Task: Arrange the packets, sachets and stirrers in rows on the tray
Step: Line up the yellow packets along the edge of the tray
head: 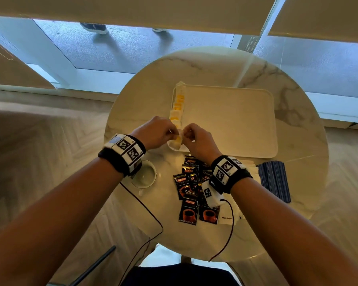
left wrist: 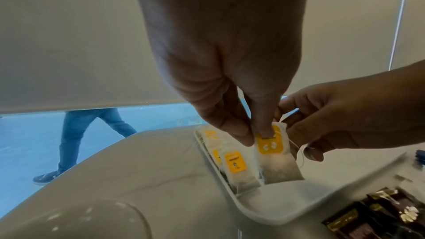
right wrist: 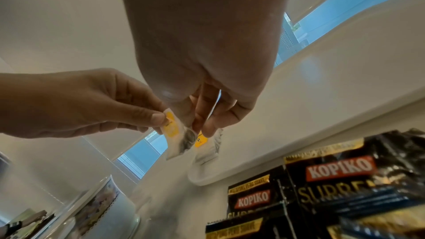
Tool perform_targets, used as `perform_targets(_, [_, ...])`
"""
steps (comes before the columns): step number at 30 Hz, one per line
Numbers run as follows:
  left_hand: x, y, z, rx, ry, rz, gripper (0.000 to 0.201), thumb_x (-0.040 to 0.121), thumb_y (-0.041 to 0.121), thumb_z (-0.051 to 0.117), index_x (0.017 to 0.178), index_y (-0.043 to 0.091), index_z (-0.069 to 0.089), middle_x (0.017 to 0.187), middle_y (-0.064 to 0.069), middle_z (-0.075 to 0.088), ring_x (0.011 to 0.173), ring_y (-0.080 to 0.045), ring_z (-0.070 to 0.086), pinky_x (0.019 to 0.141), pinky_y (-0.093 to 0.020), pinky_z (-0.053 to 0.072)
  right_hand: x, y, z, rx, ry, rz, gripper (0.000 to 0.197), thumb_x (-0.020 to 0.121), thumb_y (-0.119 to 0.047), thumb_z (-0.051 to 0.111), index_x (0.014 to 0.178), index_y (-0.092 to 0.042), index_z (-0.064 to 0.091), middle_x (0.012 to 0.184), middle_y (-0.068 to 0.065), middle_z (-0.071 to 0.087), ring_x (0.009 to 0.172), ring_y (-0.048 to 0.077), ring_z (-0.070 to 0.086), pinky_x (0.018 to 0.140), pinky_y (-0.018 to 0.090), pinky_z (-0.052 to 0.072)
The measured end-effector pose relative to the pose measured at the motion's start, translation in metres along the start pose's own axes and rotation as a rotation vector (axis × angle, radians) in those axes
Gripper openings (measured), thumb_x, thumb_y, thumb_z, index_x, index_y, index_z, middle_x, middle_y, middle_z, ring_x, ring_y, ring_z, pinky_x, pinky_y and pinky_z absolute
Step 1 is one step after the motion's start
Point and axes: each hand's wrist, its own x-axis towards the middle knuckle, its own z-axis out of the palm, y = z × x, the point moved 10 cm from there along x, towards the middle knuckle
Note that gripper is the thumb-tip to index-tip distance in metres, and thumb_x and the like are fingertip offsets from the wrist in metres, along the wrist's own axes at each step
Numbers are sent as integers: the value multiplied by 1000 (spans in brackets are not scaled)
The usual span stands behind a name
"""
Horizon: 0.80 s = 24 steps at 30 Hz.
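Observation:
Both hands meet over the near left corner of the white tray (head: pixel 236 120). My left hand (head: pixel 174 132) pinches the top of a tea bag (left wrist: pixel 278 163) with a yellow tag. My right hand (head: pixel 185 133) pinches the same tea bag (head: pixel 177 141) at its right edge, by the string. The bag hangs just above the tray, at the near end of a row of tea bags (head: pixel 178 104) laid along the tray's left side. In the right wrist view the held tea bag (right wrist: pixel 177 139) hangs beside the row's nearest bag (right wrist: pixel 207 148).
A pile of black Kopiko sachets (head: pixel 190 193) lies on the round marble table (head: pixel 298 104) in front of the tray. White sugar sachets (head: pixel 225 218) sit under my right wrist. Blue striped stirrers (head: pixel 274 180) lie at the right, and a glass mug (head: pixel 145 176) at the left.

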Motion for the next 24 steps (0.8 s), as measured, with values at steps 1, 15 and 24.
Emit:
perform_targets(1, [3, -5, 2, 9, -8, -17, 16, 93, 22, 67, 105, 16, 76, 100, 1, 72, 83, -8, 62, 82, -20, 48, 2, 2, 1, 7, 2, 32, 9, 92, -16, 66, 98, -18, 60, 89, 0, 72, 81, 13, 67, 75, 26, 54])
perform_targets(15, [46, -49, 32, 1, -111, -245, 11, 89, 8, 64, 97, 15, 66, 98, -3, 68, 88, -20, 66, 84, -37, 56, 23, 36, 29, -46, -2, 119, 19, 80, -4, 74, 96, -12, 68, 89, 2, 70, 82, 15, 66, 70, 7, 46])
perform_targets(24, [55, -56, 43, 86, -158, -279, 16, 88, 5, 60, 94, 18, 66, 101, -2, 65, 88, -20, 63, 82, -35, 56, 27, 37, 33, -61, 10, 111, 24, 75, -19, 85, 94, -10, 71, 81, -1, 64, 68, 7, 55, 64, 9, 42])
